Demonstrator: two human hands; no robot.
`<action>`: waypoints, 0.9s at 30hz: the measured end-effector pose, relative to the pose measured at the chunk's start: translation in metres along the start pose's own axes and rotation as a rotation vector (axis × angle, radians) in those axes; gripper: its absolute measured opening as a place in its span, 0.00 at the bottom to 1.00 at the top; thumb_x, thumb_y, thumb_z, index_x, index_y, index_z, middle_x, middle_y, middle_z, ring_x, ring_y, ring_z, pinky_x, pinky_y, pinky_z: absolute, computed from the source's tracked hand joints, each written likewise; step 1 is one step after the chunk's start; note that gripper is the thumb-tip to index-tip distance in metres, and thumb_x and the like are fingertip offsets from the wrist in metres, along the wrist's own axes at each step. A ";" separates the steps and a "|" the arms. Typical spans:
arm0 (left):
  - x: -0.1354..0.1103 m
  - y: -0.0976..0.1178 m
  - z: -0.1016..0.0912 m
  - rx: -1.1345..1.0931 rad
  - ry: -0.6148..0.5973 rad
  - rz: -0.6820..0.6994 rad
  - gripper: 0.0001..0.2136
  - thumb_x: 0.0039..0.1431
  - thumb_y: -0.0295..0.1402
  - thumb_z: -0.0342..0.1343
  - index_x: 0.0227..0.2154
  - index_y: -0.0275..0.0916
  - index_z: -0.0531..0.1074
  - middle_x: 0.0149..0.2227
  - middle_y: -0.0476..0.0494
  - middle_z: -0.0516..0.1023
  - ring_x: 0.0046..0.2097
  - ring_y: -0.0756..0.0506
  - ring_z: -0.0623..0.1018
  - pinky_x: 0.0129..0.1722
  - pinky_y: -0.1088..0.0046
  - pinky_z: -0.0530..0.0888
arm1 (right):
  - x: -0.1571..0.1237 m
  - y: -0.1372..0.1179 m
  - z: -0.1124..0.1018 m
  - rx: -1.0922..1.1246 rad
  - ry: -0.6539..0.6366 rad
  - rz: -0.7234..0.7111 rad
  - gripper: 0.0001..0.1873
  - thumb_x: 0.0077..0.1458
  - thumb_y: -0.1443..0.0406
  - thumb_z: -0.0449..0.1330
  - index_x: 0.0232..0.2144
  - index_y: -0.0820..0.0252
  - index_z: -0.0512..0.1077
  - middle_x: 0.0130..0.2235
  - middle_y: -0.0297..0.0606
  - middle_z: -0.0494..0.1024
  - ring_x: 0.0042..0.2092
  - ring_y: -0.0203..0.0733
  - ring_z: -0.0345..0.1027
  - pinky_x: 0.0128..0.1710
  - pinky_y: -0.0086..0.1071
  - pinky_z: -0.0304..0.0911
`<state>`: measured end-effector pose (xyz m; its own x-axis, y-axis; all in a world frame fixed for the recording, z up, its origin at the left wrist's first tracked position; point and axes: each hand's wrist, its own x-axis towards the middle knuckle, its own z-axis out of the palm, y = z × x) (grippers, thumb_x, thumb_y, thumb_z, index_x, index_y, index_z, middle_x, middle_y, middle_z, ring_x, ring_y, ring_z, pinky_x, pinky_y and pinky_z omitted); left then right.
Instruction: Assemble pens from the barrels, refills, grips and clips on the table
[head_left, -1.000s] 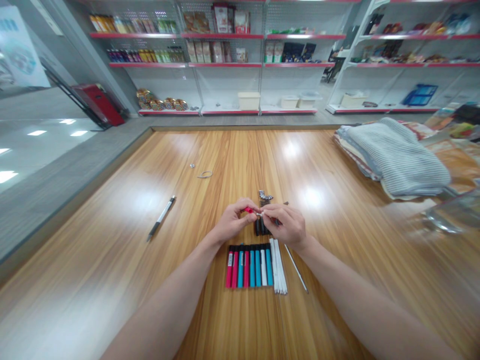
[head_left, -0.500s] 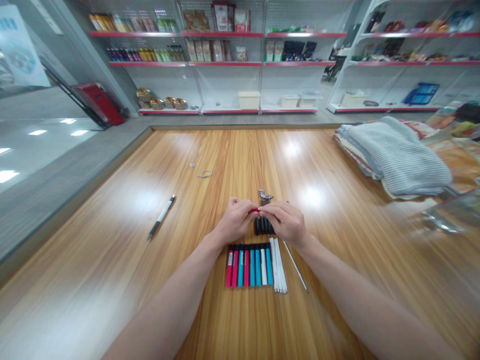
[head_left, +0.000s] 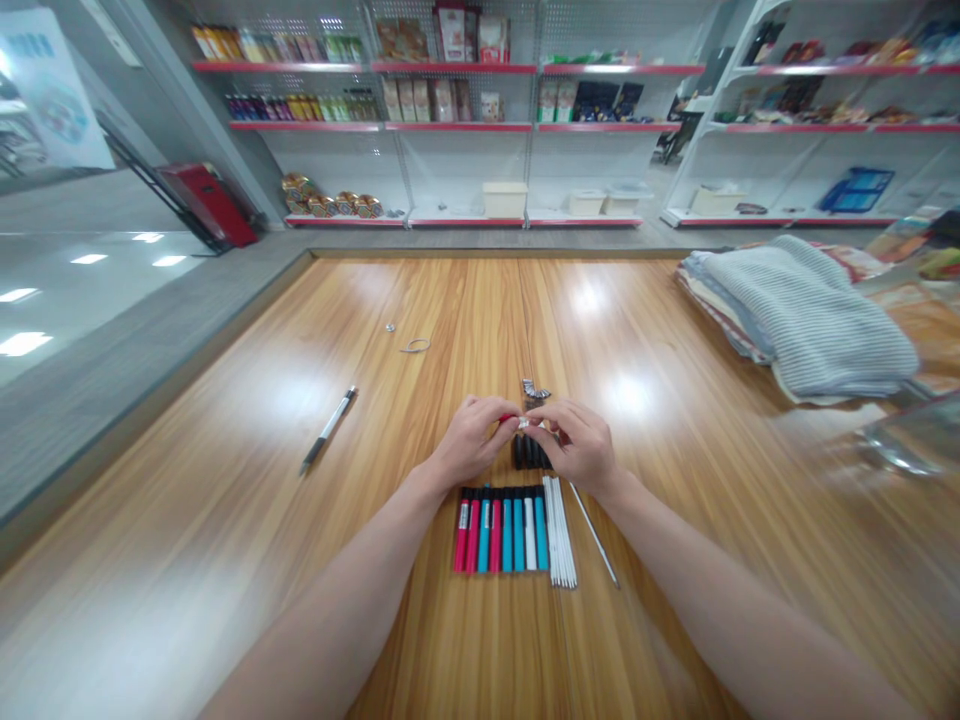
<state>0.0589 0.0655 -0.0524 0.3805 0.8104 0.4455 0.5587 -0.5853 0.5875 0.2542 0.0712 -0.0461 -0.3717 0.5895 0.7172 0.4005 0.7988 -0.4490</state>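
Observation:
My left hand [head_left: 471,440] is closed around a red pen barrel [head_left: 507,418], of which only a short piece shows. At its right end is a small whitish piece [head_left: 523,424], pinched by the fingertips of my right hand [head_left: 579,442]; its kind is too small to tell. Black pen parts [head_left: 529,455] lie in a row under my hands, partly covered. Beyond them sit several small metal pen tips [head_left: 535,390]. Nearer me is a row of pink, blue and white pen barrels [head_left: 496,535] with black ends. White refills [head_left: 559,540] lie beside it, with a single refill [head_left: 598,537] apart.
A whole pen [head_left: 328,430] lies to the left on the wooden table [head_left: 225,530]. Farther back are a thin looped strip [head_left: 416,346] and a tiny round item [head_left: 390,328]. Folded cloths [head_left: 802,315] are piled at the right. Stocked shelves [head_left: 457,126] stand behind.
My right fingertips have shifted slightly right, and a whitish piece now shows at the end of the red barrel. The whole view has moved a little.

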 end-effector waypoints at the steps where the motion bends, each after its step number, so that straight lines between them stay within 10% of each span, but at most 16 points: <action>1: 0.000 0.000 0.000 0.001 0.006 -0.004 0.09 0.66 0.36 0.45 0.40 0.39 0.69 0.40 0.45 0.77 0.41 0.47 0.74 0.43 0.68 0.62 | 0.000 0.000 0.000 0.001 0.002 -0.003 0.05 0.57 0.68 0.60 0.38 0.58 0.73 0.36 0.39 0.78 0.38 0.40 0.71 0.41 0.35 0.68; 27: 0.000 -0.002 0.000 -0.050 0.007 0.051 0.08 0.66 0.36 0.48 0.40 0.40 0.69 0.39 0.45 0.76 0.42 0.47 0.73 0.44 0.68 0.64 | -0.003 0.002 0.001 -0.026 -0.037 -0.020 0.06 0.57 0.70 0.60 0.38 0.59 0.73 0.35 0.38 0.76 0.37 0.38 0.69 0.41 0.32 0.66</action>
<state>0.0579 0.0667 -0.0535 0.4022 0.7792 0.4807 0.5008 -0.6268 0.5969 0.2549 0.0711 -0.0500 -0.4100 0.5782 0.7054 0.4146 0.8070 -0.4205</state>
